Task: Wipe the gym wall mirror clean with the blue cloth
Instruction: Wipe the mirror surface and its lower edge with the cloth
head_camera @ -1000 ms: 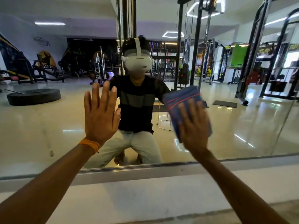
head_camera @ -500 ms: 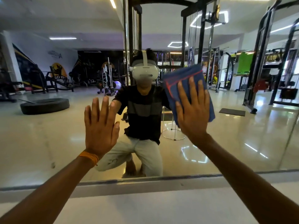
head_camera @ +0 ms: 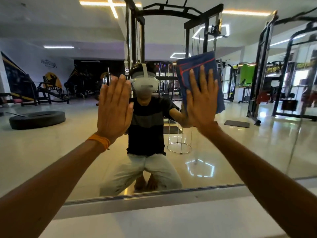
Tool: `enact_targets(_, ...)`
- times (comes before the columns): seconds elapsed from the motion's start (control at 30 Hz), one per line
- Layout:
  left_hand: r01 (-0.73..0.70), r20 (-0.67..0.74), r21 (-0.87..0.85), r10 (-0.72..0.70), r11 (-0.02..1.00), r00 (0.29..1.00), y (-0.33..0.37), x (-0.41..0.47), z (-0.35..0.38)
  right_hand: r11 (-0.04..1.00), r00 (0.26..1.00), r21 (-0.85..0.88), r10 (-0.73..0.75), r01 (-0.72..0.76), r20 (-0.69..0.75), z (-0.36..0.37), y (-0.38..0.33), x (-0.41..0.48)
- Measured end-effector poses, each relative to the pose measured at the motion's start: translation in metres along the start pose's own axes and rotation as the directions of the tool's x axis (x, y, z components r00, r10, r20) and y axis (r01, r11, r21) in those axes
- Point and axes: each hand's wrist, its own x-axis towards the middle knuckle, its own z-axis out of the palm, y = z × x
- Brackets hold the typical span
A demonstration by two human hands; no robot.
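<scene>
**Clerk:** Item one, the surface?

**Checker:** One large gym wall mirror (head_camera: 51, 152), with a silver metal strip (head_camera: 154, 193) along its lower edge and a pale ledge (head_camera: 163, 219) below that.

**Clerk:** Item two, the task's thing?

**Checker:** One folded blue cloth (head_camera: 197, 60) with thin red lines, roughly rectangular. It lies flat against the glass, up and to the right of centre. Its top edge shows above the fingertips.

**Clerk:** Item three?

**Checker:** The right hand (head_camera: 202, 102), palm on the cloth. Its fingers are straight and spread, pressing the cloth to the mirror, and none curl round it.

**Clerk:** Item four?

**Checker:** The left hand (head_camera: 114, 107), raised with its palm toward the glass, to the left of the cloth and apart from it. Its fingers are straight and close together and hold nothing. Whether the palm touches the glass cannot be told. There is an orange thread wristband (head_camera: 100, 141) at the wrist.

**Clerk:** Reflected stock?

**Checker:**
- The person crouching, in a black-and-grey striped T-shirt (head_camera: 145, 126), a white headset (head_camera: 145, 83) and pale trousers.
- One black tyre (head_camera: 36, 119) flat on the glossy floor at the left.
- One black cable-machine frame (head_camera: 171, 12) behind the person.
- One chrome wire stand (head_camera: 179, 148) just below the reflected cloth.
</scene>
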Motion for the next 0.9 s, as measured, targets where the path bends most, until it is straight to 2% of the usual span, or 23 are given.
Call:
enact_targets(0.07, 0.001, 0.021, -0.001, -0.001, 1.0, 1.0, -0.003, -0.007, 0.006, 0.984, 0.98, 0.003, -0.179, 0.179, 0.086, 0.015, -0.027, -0.052)
enact_targets(0.13, 0.0, 0.032, -0.002, 0.0, 1.0, 0.999, -0.006, -0.013, 0.009, 0.883, 0.854, 0.027, -0.461, 0.469, 0.242, 0.016, -0.037, -0.114)
enact_targets(0.17, -0.009, 0.037, -0.003, 0.009, 1.0, 0.999, -0.008, -0.015, 0.011, 0.821, 0.781, 0.021, -0.551, 0.571, 0.292, 0.012, -0.03, -0.128)
enact_targets(0.2, -0.022, 0.036, 0.002, 0.022, 1.0, 0.999, -0.01, -0.015, 0.012, 0.773, 0.732, 0.024, -0.61, 0.634, 0.304, 0.006, -0.019, -0.124)
enact_targets(0.23, -0.027, 0.034, 0.015, 0.027, 1.0, 0.999, -0.011, -0.015, 0.012, 0.759, 0.725, 0.014, -0.628, 0.651, 0.284, 0.004, -0.006, -0.109)
enact_targets(0.27, -0.028, 0.038, 0.03, 0.026, 0.999, 0.999, -0.011, -0.015, 0.013, 0.801, 0.777, -0.006, -0.579, 0.599, 0.247, 0.0, 0.006, -0.09)
enact_targets(0.33, -0.026, 0.049, 0.055, 0.024, 0.998, 0.999, -0.011, -0.017, 0.015, 0.953, 0.949, -0.043, -0.293, 0.299, 0.114, -0.009, 0.025, -0.044)
enact_targets(0.37, -0.027, 0.052, 0.058, 0.024, 0.998, 0.998, -0.011, -0.018, 0.016, 0.994, 0.993, -0.02, -0.107, 0.108, 0.051, -0.012, 0.026, -0.029)
enact_targets(0.4, -0.028, 0.053, 0.051, 0.026, 0.998, 0.998, -0.011, -0.017, 0.016, 0.999, 0.999, 0.026, 0.046, -0.046, 0.011, -0.011, 0.015, -0.025)
enact_targets(0.43, -0.027, 0.052, 0.041, 0.025, 0.999, 0.998, -0.011, -0.017, 0.016, 0.993, 0.994, 0.052, 0.11, -0.11, -0.008, -0.006, -0.001, -0.031)
enact_targets(0.47, -0.026, 0.048, 0.035, 0.024, 0.999, 0.999, -0.011, -0.017, 0.016, 0.996, 0.997, 0.049, 0.078, -0.079, 0.018, 0.002, -0.02, -0.046)
enact_targets(0.5, -0.027, 0.045, 0.033, 0.025, 0.999, 0.999, -0.012, -0.016, 0.016, 0.999, 0.996, 0.041, -0.036, 0.033, 0.085, 0.009, -0.039, -0.067)
enact_targets(0.57, -0.03, 0.039, 0.021, 0.029, 0.999, 0.999, -0.013, -0.017, 0.016, 0.929, 0.901, 0.038, -0.367, 0.369, 0.231, 0.01, -0.048, -0.1)
enact_targets(0.6, -0.038, 0.029, 0.013, 0.037, 0.999, 0.999, -0.014, -0.017, 0.017, 0.874, 0.84, 0.028, -0.475, 0.485, 0.262, 0.005, -0.037, -0.099)
enact_targets(0.63, -0.042, 0.018, 0.005, 0.042, 0.999, 0.999, -0.014, -0.017, 0.016, 0.846, 0.816, 0.016, -0.519, 0.533, 0.255, 0.001, -0.02, -0.089)
enact_targets(0.67, -0.043, 0.014, -0.003, 0.043, 0.999, 0.999, -0.014, -0.016, 0.016, 0.865, 0.842, -0.013, -0.486, 0.502, 0.233, -0.002, -0.004, -0.077)
enact_targets(0.7, -0.042, 0.014, -0.008, 0.042, 0.999, 0.999, -0.014, -0.016, 0.017, 0.921, 0.909, -0.053, -0.369, 0.386, 0.194, -0.006, 0.012, -0.063)
enact_targets(0.73, -0.038, 0.011, -0.009, 0.038, 0.999, 0.999, -0.014, -0.016, 0.018, 0.978, 0.972, -0.078, -0.183, 0.196, 0.149, -0.011, 0.026, -0.048)
enact_targets(0.77, -0.033, 0.006, -0.011, 0.033, 0.999, 0.999, -0.014, -0.017, 0.018, 0.997, 0.995, -0.078, 0.019, -0.011, 0.102, -0.015, 0.033, -0.041)
enact_targets(0.8, -0.031, -0.001, -0.013, 0.031, 0.999, 1.0, -0.012, -0.017, 0.018, 0.987, 0.986, -0.065, 0.153, -0.149, 0.064, -0.015, 0.03, -0.041)
enact_targets(0.83, -0.033, -0.008, -0.016, 0.033, 0.999, 0.999, -0.01, -0.017, 0.018, 0.981, 0.981, -0.057, 0.186, -0.183, 0.053, -0.01, 0.017, -0.048)
enact_targets(0.87, -0.039, -0.015, -0.019, 0.039, 0.999, 0.999, -0.009, -0.017, 0.018, 0.99, 0.987, -0.06, 0.133, -0.128, 0.086, -0.004, -0.001, -0.061)
enact_targets(0.9, -0.045, -0.02, -0.019, 0.045, 0.999, 0.999, -0.01, -0.017, 0.018, 0.999, 0.988, -0.05, 0.003, 0.005, 0.153, 0.003, -0.022, -0.078)
